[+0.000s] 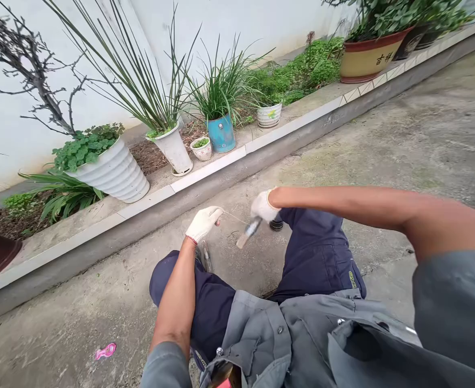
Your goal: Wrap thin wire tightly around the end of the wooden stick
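My left hand [205,223], in a white knit glove, is closed in a pinch on one end of a thin pale strand [234,216]. The strand runs across toward my right hand [264,207], also gloved in white. That hand is wrapped round a short tool [249,233] with a silvery-grey body and a flat tan end angled down to the left. Motion blurs the tool, so its exact kind is unclear. Both hands are above the concrete between my bent knees, apart from each other.
A slim metallic piece [207,257] is by my left leg. A pink object [106,351] lies on the concrete at lower left. Ahead runs a low tiled kerb [209,175] bearing potted plants, including a white ribbed pot [114,170] and a blue pot [221,133].
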`<act>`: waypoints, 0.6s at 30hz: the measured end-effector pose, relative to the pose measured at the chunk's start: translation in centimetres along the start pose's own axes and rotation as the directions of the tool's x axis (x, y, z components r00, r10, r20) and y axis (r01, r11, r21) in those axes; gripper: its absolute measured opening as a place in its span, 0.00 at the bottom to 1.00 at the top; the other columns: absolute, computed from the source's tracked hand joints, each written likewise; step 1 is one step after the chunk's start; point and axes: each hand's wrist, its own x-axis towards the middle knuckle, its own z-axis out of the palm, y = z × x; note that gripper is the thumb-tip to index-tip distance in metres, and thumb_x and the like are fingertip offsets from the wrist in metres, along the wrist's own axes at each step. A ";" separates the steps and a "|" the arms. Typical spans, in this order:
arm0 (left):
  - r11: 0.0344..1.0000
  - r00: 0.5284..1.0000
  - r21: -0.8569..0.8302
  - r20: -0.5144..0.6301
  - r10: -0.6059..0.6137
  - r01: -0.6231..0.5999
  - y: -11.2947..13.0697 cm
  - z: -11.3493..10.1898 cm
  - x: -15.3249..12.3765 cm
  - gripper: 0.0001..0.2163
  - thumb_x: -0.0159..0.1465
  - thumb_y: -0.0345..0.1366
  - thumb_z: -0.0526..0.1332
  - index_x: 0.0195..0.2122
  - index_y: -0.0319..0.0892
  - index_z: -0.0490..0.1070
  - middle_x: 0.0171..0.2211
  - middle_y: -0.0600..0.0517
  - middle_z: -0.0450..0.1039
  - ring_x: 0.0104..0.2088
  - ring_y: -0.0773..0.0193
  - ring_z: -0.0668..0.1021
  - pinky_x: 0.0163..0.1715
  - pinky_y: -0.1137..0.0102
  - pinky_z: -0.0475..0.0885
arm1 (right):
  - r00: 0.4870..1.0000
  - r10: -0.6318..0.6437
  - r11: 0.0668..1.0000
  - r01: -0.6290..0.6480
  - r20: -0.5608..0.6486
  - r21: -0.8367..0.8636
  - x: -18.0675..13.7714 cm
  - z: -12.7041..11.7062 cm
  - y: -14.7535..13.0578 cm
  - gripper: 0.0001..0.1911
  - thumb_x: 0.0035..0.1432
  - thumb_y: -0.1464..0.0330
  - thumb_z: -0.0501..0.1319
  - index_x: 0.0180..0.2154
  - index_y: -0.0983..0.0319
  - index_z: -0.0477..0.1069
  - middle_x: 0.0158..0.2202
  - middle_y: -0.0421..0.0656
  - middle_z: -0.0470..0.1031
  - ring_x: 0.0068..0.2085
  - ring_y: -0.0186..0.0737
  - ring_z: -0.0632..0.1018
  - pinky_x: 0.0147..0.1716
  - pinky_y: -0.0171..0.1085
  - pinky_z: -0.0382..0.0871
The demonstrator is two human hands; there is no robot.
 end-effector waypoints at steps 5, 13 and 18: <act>0.999 0.995 0.011 0.099 0.030 -0.031 0.8 -0.6 1.3 0.20 0.75 0.50 0.54 0.37 0.43 0.79 0.28 0.51 0.78 0.37 0.56 0.80 0.48 0.68 0.72 | 0.973 -0.230 0.972 0.231 0.036 -0.035 -2.1 -3.0 -0.8 0.15 0.55 0.64 0.73 0.41 0.66 0.79 0.31 0.39 0.74 0.32 0.31 0.68 0.37 0.32 0.58; 1.000 0.997 0.010 0.081 0.021 -0.022 2.4 -3.1 3.8 0.21 0.76 0.51 0.53 0.46 0.43 0.80 0.27 0.53 0.78 0.38 0.57 0.81 0.47 0.69 0.72 | 0.865 0.070 0.997 -0.081 -0.498 0.001 4.8 -14.0 3.4 0.22 0.71 0.61 0.61 0.59 0.67 0.74 0.55 0.53 0.78 0.50 0.41 0.76 0.46 0.33 0.63; 0.997 0.994 0.054 0.094 -0.062 0.057 0.7 -4.2 6.5 0.18 0.74 0.50 0.54 0.41 0.43 0.78 0.25 0.54 0.76 0.31 0.60 0.78 0.36 0.70 0.68 | 0.941 0.158 0.986 -0.168 -0.300 -0.007 8.9 -10.2 6.5 0.21 0.72 0.57 0.64 0.56 0.66 0.75 0.51 0.52 0.78 0.50 0.40 0.78 0.53 0.42 0.74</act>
